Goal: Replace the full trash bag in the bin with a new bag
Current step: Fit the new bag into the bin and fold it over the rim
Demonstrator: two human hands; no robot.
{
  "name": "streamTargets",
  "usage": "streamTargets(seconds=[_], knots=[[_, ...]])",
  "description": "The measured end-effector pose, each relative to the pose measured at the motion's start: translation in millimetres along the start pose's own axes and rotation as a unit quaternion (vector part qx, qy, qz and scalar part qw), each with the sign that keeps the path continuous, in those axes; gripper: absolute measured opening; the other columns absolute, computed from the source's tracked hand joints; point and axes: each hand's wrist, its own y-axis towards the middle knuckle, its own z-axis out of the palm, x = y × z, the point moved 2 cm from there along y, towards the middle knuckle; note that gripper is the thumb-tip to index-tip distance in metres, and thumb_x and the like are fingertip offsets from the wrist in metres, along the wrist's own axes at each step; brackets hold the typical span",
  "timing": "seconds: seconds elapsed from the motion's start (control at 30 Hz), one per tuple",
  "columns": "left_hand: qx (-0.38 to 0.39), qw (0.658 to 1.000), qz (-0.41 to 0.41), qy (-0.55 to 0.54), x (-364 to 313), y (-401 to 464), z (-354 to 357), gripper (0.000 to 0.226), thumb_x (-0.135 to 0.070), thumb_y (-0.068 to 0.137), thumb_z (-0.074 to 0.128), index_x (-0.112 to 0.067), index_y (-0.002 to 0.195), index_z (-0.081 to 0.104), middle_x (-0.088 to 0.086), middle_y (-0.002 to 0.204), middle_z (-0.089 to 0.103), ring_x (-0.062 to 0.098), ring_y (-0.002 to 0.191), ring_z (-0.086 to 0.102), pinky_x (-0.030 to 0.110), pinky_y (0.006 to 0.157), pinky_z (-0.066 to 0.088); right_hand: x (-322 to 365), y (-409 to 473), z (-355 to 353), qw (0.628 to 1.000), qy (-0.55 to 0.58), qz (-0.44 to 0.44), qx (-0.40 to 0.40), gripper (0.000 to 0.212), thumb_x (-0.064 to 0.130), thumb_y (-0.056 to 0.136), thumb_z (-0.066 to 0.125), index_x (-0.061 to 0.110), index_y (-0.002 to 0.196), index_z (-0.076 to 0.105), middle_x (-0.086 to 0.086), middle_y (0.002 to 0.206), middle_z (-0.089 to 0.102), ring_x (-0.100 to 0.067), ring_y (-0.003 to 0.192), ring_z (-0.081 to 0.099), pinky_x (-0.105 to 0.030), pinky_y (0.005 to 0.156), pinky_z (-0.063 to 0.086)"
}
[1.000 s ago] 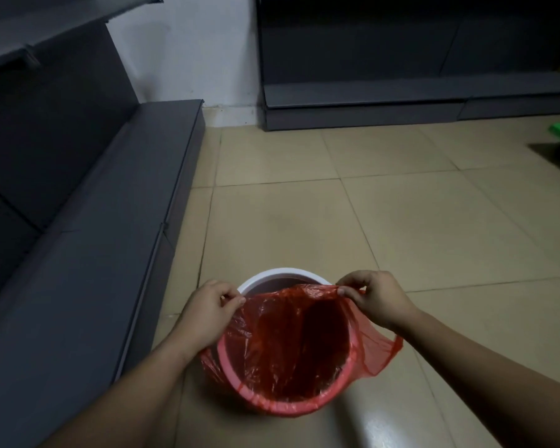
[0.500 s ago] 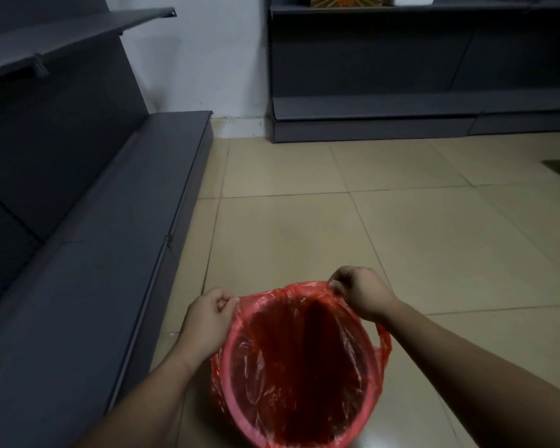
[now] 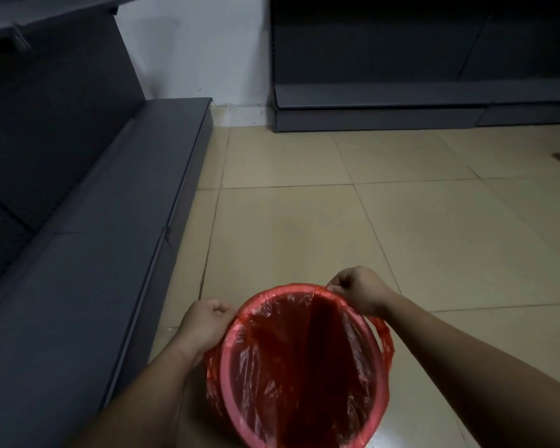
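Note:
A round bin [image 3: 230, 367] stands on the tiled floor at the bottom centre, lined with a thin red trash bag [image 3: 304, 360] whose edge is folded over the whole rim. The bag's inside looks empty. My left hand [image 3: 204, 324] grips the bag's edge at the bin's left rim. My right hand [image 3: 359, 289] pinches the bag's edge at the far right rim. A loose fold of red plastic hangs outside the bin on the right.
Low grey shelving [image 3: 110, 253] runs along the left, close to the bin. Another dark shelf unit [image 3: 401, 105] stands against the back wall. Beige floor tiles [image 3: 337, 227] spread ahead and to the right.
Both hands pulled the bag's far edge down over the bin's rim; the white rim that showed a second ago is now covered in red plastic.

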Motion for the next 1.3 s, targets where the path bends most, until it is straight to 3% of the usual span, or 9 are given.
streamTargets(seconds=[0.13,0.27,0.37,0.5,0.6,0.83,1.0,1.13,1.3], knots=[[0.028,0.998,-0.031,-0.038,4,-3,-10,0.017,-0.032,0.085,0.075,-0.016,0.093,0.077,-0.003,0.08,0.079,0.01,0.073,0.074,0.021,0.066,0.054,-7,-13,-9,0.997,0.068,0.02,-0.03,0.018,0.024,0.091,0.07,0.015,0.105,0.076,0.001,0.101,0.076,-0.011,0.091,0.069,-0.02,0.08,0.049],[-0.018,0.998,0.064,0.007,-4,-5,-25,0.022,-0.041,0.084,0.074,-0.024,0.097,0.078,-0.019,0.084,0.076,-0.008,0.082,0.068,0.013,0.073,0.047,-12,-33,-18,0.995,0.068,-0.003,-0.075,0.012,0.034,0.089,0.07,0.027,0.089,0.08,0.015,0.087,0.076,0.0,0.071,0.065,-0.016,0.068,0.049],[0.054,0.995,0.078,0.028,-10,-14,-16,0.012,-0.043,0.083,0.074,-0.033,0.086,0.079,-0.021,0.083,0.077,-0.006,0.079,0.071,0.015,0.071,0.051,-12,-43,-11,0.996,0.071,0.006,-0.047,0.016,0.04,0.087,0.069,0.029,0.084,0.081,0.015,0.078,0.077,0.001,0.066,0.066,-0.018,0.065,0.051],[0.074,0.996,0.019,-0.039,-11,-17,-3,0.013,-0.031,0.084,0.077,-0.019,0.087,0.08,0.0,0.079,0.08,0.015,0.072,0.077,0.027,0.068,0.058,-12,-44,-2,0.983,0.173,0.047,-0.036,0.02,0.034,0.088,0.071,0.022,0.076,0.08,0.009,0.067,0.077,-0.001,0.059,0.068,-0.016,0.057,0.053],[0.056,0.985,-0.054,-0.155,-12,-18,1,0.014,-0.015,0.084,0.077,-0.002,0.086,0.076,0.017,0.072,0.077,0.023,0.057,0.072,0.029,0.055,0.059,-15,-42,0,0.965,0.247,0.078,-0.036,0.025,0.028,0.088,0.073,0.009,0.075,0.078,-0.005,0.065,0.074,-0.015,0.056,0.062,-0.027,0.057,0.051],[0.059,0.983,-0.09,-0.151,-2,-12,3,0.022,-0.018,0.089,0.071,-0.008,0.07,0.07,0.012,0.063,0.074,0.019,0.05,0.068,0.023,0.05,0.053,-29,-40,7,0.956,0.27,0.112,0.02,0.027,0.019,0.09,0.071,-0.002,0.075,0.076,-0.018,0.072,0.072,-0.023,0.062,0.059,-0.035,0.063,0.052],[0.086,0.982,-0.11,-0.124,7,-15,5,0.033,-0.026,0.088,0.074,0.007,0.092,0.072,0.024,0.087,0.076,0.029,0.072,0.071,0.04,0.077,0.058,-36,-44,12,0.958,0.267,0.102,0.036,0.026,0.009,0.091,0.065,0.005,0.067,0.076,-0.003,0.06,0.071,-0.013,0.056,0.061,-0.021,0.056,0.053],[0.062,0.987,-0.094,-0.116,5,-14,-1,0.029,-0.034,0.093,0.065,-0.007,0.097,0.074,0.011,0.084,0.079,0.023,0.078,0.074,0.035,0.076,0.06,-29,-42,4,0.95,0.296,0.097,-0.005,0.022,0.019,0.094,0.066,0.011,0.076,0.077,0.0,0.07,0.072,-0.011,0.066,0.061,-0.018,0.061,0.05],[0.025,0.999,-0.026,-0.013,1,-16,-25,0.041,-0.056,0.086,0.063,-0.02,0.101,0.075,-0.002,0.095,0.072,0.013,0.097,0.064,0.037,0.095,0.048,-14,-41,-7,0.957,0.276,0.073,-0.056,0.024,0.035,0.09,0.07,0.014,0.084,0.078,-0.003,0.083,0.078,-0.009,0.073,0.065,-0.021,0.066,0.049]])
